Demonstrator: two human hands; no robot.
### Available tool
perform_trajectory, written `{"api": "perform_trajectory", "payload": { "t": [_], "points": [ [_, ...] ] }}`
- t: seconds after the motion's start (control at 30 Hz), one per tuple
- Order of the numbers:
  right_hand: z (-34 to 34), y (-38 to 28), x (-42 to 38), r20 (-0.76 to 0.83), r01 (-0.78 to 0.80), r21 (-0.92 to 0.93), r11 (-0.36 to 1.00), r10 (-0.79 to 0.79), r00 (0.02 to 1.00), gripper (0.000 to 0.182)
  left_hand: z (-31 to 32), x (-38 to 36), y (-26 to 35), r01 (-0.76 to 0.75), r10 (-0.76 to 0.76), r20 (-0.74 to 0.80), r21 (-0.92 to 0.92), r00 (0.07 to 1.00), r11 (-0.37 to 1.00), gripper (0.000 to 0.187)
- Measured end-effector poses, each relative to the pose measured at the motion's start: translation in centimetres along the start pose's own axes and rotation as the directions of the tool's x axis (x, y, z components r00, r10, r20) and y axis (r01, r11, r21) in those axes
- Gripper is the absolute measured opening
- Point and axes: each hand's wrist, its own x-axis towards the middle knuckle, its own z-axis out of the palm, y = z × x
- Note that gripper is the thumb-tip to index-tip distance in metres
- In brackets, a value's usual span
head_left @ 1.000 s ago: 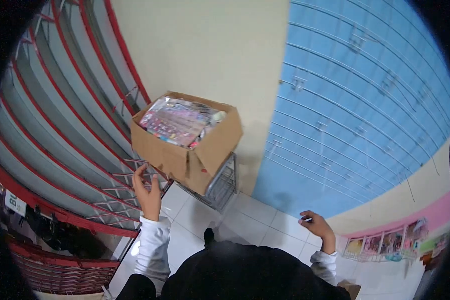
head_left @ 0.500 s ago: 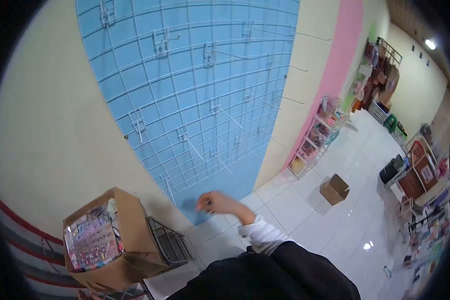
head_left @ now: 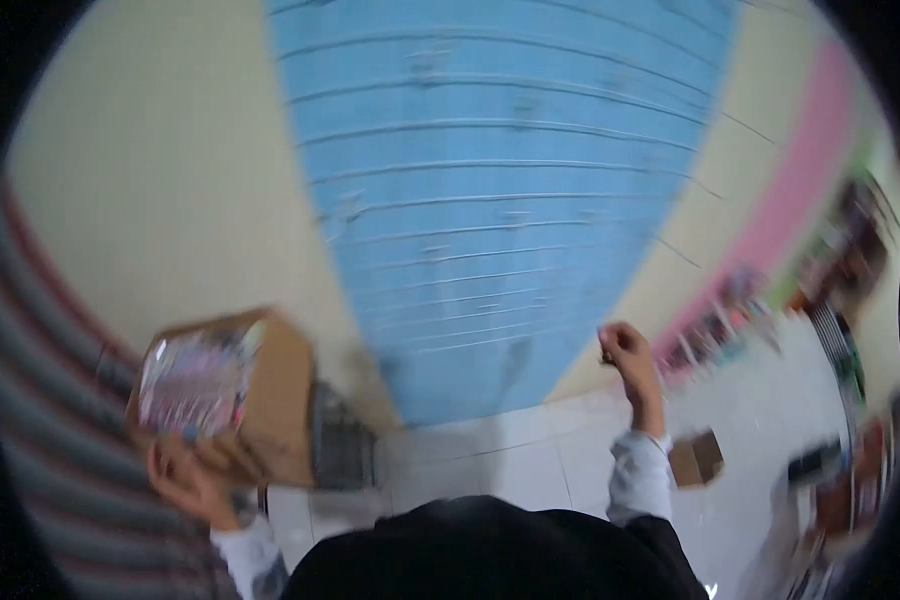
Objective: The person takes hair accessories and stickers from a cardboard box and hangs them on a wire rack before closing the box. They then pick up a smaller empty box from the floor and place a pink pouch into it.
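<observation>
A cardboard box [head_left: 282, 405] stands at the left, with packets in clear plastic [head_left: 195, 385] filling its top. My left hand [head_left: 188, 482] is at the box's near side, fingers apart and blurred, with nothing visible in them. On the right, my right hand [head_left: 626, 362] is raised in front of the wall's lower part, its fingers pinched together. A small dark thing shows at those fingertips, too small to name. Between and above my hands, a white wire grid [head_left: 470, 200] with hooks covers a blue wall panel [head_left: 450, 385].
A dark wire basket [head_left: 344, 440] stands beside the box. A ribbed shutter [head_left: 70, 400] runs down the left. An open small carton [head_left: 696, 460] sits on the white tiled floor [head_left: 530, 465]. Shelves with goods [head_left: 715, 335] line the wall at the right.
The view has shifted, and the picture is now more blurred. My left hand has come into sight by the box. My right hand has moved rightward and up, away from the grid's lower left hooks.
</observation>
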Motion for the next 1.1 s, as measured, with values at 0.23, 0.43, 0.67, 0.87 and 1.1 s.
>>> {"api": "perform_trajectory", "payload": {
  "t": [0.23, 0.43, 0.67, 0.87, 1.1],
  "points": [
    [11.2, 3.5, -3.6, 0.837, -0.205, -0.042, 0.978, 0.146, 0.528, 0.024, -4.1, -4.7, -4.9, 0.520, -0.573, -0.260, -0.249, 0.777, 0.817, 0.047],
    [23.5, 3.4, -4.5, 0.875, -0.216, -0.122, 0.969, 0.208, 0.437, 0.034, -8.1, -1.6, -11.1, 0.510, -0.537, -0.232, -0.170, 0.811, 0.843, 0.047],
    [39.1, 6.7, -10.5, 0.773, -0.706, 0.055, 0.706, 0.418, 0.477, 0.054, -7.9, 4.3, -23.5, 0.929, -0.882, 0.301, -0.195, 0.362, 0.315, 0.046],
    [42.0, 6.7, -11.1, 0.528, -0.617, 0.575, 0.537, 0.333, 0.781, 0.034, -4.7, 10.1, -25.7, 0.936, -0.688, 0.649, -0.327, 0.324, 0.132, 0.048],
    [41.5, -2.8, -10.1, 0.527, -0.443, 0.757, 0.481, -0.049, 0.848, 0.064, -3.3, 12.1, -26.9, 0.780, -0.565, 0.538, -0.456, 0.626, 0.430, 0.044]
  ]
}}
